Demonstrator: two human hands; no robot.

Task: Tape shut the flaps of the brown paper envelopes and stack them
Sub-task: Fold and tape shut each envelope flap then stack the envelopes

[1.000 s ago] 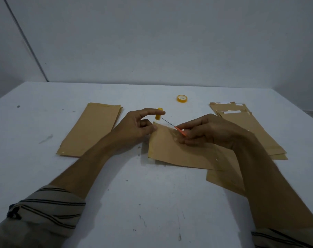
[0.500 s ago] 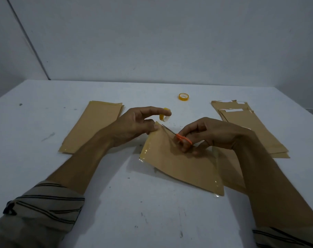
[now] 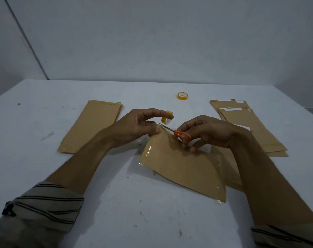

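Head view: a brown envelope (image 3: 179, 165) is being held.
The left hand (image 3: 134, 127) pinches its corner; the right hand (image 3: 213, 133) grips orange scissors (image 3: 182, 135).

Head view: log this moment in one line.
left hand: holds tape roll, pinches envelope corner | right hand: orange scissors at that corner | step: likely tape cut

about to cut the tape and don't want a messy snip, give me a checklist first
1. The right hand grips the scissors: ok.
2. The blades reach the envelope's top corner: ok.
3. The left hand pinches that corner: ok.
4. The tape roll sits on the left index finger: ok.
5. Tape taut between roll and envelope: cannot tell.
6. Left fingers clear of the blades: cannot tell.
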